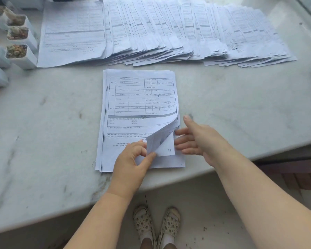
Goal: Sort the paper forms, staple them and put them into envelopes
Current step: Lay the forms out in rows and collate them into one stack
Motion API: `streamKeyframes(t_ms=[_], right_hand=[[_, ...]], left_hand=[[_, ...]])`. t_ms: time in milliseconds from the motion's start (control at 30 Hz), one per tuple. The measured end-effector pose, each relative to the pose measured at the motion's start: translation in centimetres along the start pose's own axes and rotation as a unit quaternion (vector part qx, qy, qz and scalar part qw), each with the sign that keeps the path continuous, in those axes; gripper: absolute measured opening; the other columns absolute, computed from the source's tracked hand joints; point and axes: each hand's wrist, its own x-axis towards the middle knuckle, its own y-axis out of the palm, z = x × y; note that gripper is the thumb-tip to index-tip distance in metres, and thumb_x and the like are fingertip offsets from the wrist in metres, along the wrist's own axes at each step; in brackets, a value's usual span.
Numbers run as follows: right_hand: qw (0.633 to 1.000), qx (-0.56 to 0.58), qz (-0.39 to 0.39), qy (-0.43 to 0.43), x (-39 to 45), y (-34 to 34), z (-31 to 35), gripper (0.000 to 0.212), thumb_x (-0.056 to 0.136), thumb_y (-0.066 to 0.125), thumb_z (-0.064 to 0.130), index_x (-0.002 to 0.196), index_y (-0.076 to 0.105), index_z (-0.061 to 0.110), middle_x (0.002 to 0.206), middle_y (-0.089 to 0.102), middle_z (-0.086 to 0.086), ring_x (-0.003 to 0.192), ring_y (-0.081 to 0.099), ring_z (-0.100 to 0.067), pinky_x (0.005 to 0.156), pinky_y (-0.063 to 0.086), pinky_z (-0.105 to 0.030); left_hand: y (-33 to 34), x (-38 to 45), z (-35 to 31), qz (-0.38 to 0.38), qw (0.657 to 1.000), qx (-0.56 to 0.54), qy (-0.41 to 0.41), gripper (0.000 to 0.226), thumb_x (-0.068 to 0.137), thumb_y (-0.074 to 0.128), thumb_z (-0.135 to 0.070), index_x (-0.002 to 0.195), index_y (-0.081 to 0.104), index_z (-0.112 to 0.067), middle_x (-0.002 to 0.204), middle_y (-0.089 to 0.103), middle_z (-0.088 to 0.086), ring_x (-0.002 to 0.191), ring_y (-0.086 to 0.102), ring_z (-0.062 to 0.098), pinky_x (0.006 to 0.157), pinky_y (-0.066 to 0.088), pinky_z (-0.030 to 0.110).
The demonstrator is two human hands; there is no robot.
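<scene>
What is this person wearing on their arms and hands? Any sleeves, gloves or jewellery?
Nothing shows on them. Both forearms are bare as far as the picture reaches, with no sleeve edge in view. The left hand and right hand have no gloves, and no rings, watch or bracelet can be seen. The nails look short and unpainted. Lower down, the feet wear pale perforated shoes.

Both bare forearms extend forward from the lower edge of the view. The left hand (131,162) lies palm down, thumb and forefinger curled into a pinching grip at its right side. The right hand (196,139) is held apart to the right, palm turned leftward, fingers (182,141) straight and slightly spread, thumb raised, holding nothing.
</scene>
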Motion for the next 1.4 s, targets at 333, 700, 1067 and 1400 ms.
streamKeyframes(t_ms=[333, 700, 1067, 1400], right_hand=[[0.981, 0.152, 0.098, 0.076, 1.1, 1.8, -0.7, 0.042, 0.095, 0.055, 0.047, 0.119, 0.066, 0.013, 0.106, 0.075, -0.005, 0.096, 0.071, -0.021, 0.086, 0.056, -0.038], [0.984, 0.076, 0.155, 0.033, 1.3, 1.5, -0.9, 0.026, 0.096, 0.049, 0.004, 0.104, 0.069, 0.017, 0.109, 0.074, -0.007, 0.095, 0.071, -0.022, 0.085, 0.055, -0.037], [0.975, 0.165, -0.004, -0.148, 6.2, -18.3, 8.1, 0.027, 0.095, 0.049, 0.002, 0.102, 0.068, 0.020, 0.101, 0.074, 0.002, 0.094, 0.069, -0.017, 0.081, 0.055, -0.031], [0.920, 0.147, -0.268, -0.245, 19.3, -46.0, 17.8, 0.021, 0.086, 0.053, 0.016, 0.103, 0.061, 0.023, 0.098, 0.066, -0.002, 0.099, 0.062, -0.029, 0.082, 0.049, -0.036]], left_hand=[[-0.7, 0.2, -0.6, 0.058, 0.997, -0.040, -0.014, 0.017, 0.083, 0.056, -0.023, 0.079, 0.070, -0.015, 0.097, 0.064, -0.027, 0.099, 0.057, -0.004, 0.094, 0.037, 0.015], [-1.2, -0.3, -0.9, 0.119, 0.992, 0.030, -0.011, 0.038, 0.080, 0.041, -0.061, 0.083, 0.073, -0.041, 0.120, 0.055, -0.031, 0.129, 0.035, -0.011, 0.115, 0.024, 0.031], [7.2, 11.3, -16.5, -0.096, 0.966, 0.108, 0.217, 0.018, 0.091, 0.049, -0.029, 0.094, 0.066, -0.024, 0.116, 0.063, -0.011, 0.121, 0.055, 0.013, 0.113, 0.031, 0.040], [28.8, 26.2, -23.4, -0.047, 0.983, 0.094, 0.152, 0.020, 0.085, 0.055, -0.027, 0.103, 0.062, -0.031, 0.115, 0.059, -0.018, 0.113, 0.049, -0.012, 0.096, 0.031, 0.003]])
